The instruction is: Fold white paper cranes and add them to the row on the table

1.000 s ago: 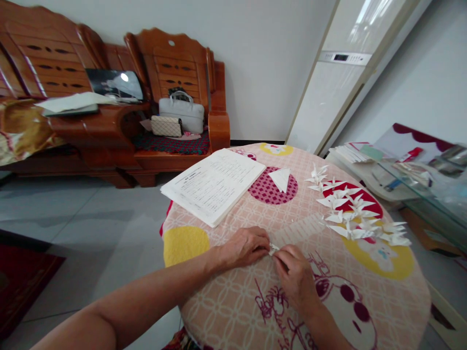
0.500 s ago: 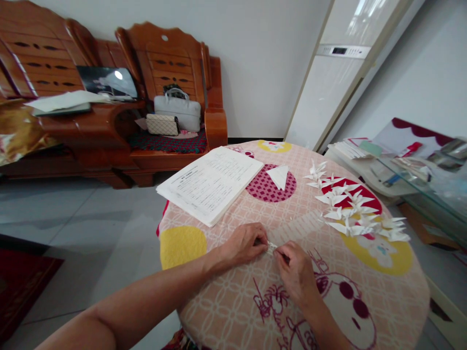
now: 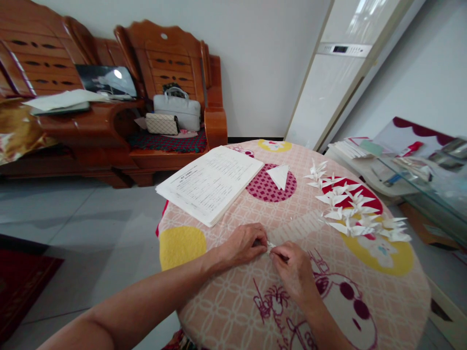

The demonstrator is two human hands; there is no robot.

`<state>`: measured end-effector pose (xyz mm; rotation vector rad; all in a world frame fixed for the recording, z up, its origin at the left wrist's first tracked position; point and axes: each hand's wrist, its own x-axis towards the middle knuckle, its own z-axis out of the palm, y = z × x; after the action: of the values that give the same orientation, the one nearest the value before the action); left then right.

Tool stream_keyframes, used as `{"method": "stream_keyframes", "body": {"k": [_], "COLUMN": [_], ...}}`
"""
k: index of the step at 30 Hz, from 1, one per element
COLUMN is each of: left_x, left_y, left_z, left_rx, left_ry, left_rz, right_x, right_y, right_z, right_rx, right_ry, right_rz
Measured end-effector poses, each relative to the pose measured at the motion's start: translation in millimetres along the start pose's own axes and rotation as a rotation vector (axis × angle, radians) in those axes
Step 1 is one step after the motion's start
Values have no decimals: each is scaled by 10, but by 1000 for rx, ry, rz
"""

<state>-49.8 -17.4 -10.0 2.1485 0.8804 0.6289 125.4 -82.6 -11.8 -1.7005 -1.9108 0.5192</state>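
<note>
My left hand (image 3: pixel 251 243) is closed, its fingertips pinching one end of a small folded piece of paper (image 3: pixel 270 246). At the other end my right hand (image 3: pixel 292 265) pinches the same paper, most of which is hidden by my fingers. Both hands rest low over the patterned tablecloth (image 3: pixel 233 296). Just beyond them lies a clear ruler (image 3: pixel 297 227). Several white folded paper cranes (image 3: pixel 350 204) stand in a group to the right. A folded white paper triangle (image 3: pixel 279 176) lies farther back on a purple checked circle.
A stack of printed sheets (image 3: pixel 213 182) lies at the table's back left. Behind it stands a wooden chair (image 3: pixel 171 58) with a grey handbag (image 3: pixel 178 111) and a quilted purse (image 3: pixel 161 124). A glass-topped stand (image 3: pixel 430 184) with clutter is close to the table's right side.
My right hand has shifted slightly left, closer to my left hand, so less of the paper shows between the fingers. The left hand stays in place.
</note>
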Motion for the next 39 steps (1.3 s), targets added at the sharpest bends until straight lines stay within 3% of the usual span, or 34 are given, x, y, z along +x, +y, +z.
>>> {"method": "stream_keyframes", "body": {"k": [6, 13, 18, 26, 39], "left_x": [-19, 24, 63, 85, 86], "left_y": [-2, 30, 77, 59, 56], "left_z": [0, 74, 75, 73, 83], "left_rx": [0, 66, 113, 147, 176], "left_ry": [-2, 45, 70, 56, 34], "left_rz": [31, -67, -160, -168, -162], "right_x": [22, 4, 51, 94, 126], "right_y": [-19, -16, -48, -79, -109], "right_z": [-1, -1, -37, -76, -55], "right_rx": [-30, -33, -59, -117, -160], "right_ry": [-19, 14, -34, -87, -61], "right_rz": [35, 136, 207, 260, 281]}}
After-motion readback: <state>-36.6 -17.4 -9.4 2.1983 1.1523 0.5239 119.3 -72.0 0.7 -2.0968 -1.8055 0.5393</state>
